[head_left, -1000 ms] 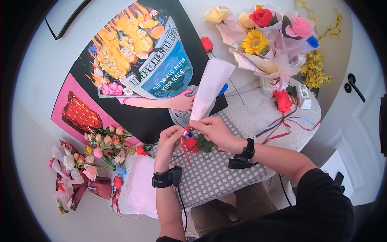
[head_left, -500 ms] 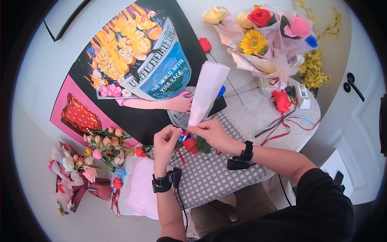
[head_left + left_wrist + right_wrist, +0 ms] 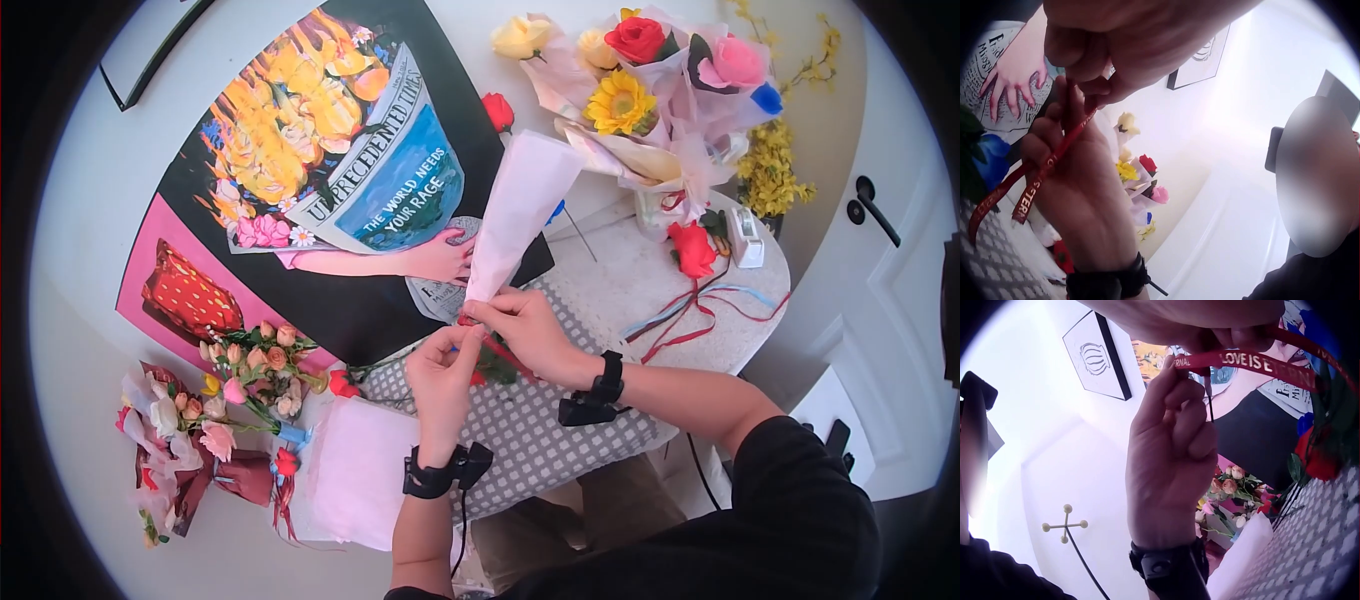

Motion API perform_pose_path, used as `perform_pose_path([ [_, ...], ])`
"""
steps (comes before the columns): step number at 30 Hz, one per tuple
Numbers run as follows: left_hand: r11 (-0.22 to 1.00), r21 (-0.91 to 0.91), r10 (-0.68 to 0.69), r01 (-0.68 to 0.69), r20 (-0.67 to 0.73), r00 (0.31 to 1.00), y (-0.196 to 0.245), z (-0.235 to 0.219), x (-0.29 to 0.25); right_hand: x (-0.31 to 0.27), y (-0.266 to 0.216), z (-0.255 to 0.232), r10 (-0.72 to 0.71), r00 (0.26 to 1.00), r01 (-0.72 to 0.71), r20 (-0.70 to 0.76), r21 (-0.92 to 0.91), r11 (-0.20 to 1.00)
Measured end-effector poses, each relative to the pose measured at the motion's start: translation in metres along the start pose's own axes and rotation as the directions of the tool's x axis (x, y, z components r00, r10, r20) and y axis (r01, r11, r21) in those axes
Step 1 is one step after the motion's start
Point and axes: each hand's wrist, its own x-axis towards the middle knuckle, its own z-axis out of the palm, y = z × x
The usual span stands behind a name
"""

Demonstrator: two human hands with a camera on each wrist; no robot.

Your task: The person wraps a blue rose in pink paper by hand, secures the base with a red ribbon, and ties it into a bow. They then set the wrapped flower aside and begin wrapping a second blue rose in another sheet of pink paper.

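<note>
A cone of pale pink wrapping paper [image 3: 522, 205] stands tilted above the cushion, its narrow end pinched by the right hand [image 3: 535, 335]. Close against it, the left hand [image 3: 442, 385] pinches a red ribbon at the cone's base. White lettering runs along the ribbon [image 3: 1260, 364] in the right wrist view, where the left hand [image 3: 1169, 450] holds it between thumb and finger. Two ribbon tails [image 3: 1038, 186] hang past the right hand [image 3: 1088, 187] in the left wrist view. Behind the hands, a red rose [image 3: 1319, 459] lies on the checked cushion [image 3: 560, 440].
Wrapped flowers [image 3: 620, 105] stand at the back right, near a tape dispenser [image 3: 745, 238] and a red rose with ribbons [image 3: 692, 250]. Pink paper sheets [image 3: 365, 470] lie left of the cushion. More bouquets [image 3: 215, 430] are at the far left, below a large painting [image 3: 390, 190].
The left hand has moved right and slightly down, closer to the right hand at the cone's base. The red ribbon tail, seen hanging below the hands before, has shifted to the right.
</note>
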Motion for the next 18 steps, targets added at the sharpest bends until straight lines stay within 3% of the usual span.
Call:
perform_pose_path([
  [10,0.993,0.079,0.096,-0.087,-0.112,0.989,-0.03,0.017,-0.003,0.003,-0.002,-0.001,0.102,0.993,-0.088,-0.055,0.21,0.974],
  [13,0.993,0.108,0.054,-0.039,-0.134,0.99,-0.037,0.01,0.007,0.002,-0.005,-0.001,0.136,0.99,-0.124,-0.037,0.228,0.966],
  [16,1.0,0.013,0.017,-0.016,-0.062,0.998,-0.04,0.005,0.014,0.001,-0.007,0.0,0.101,0.994,-0.087,-0.053,0.212,0.973],
  [18,0.966,-0.201,-0.175,0.165,-0.031,0.984,-0.039,0.004,0.015,-0.002,-0.014,0.0,0.086,0.995,-0.074,-0.057,0.186,0.98],
])
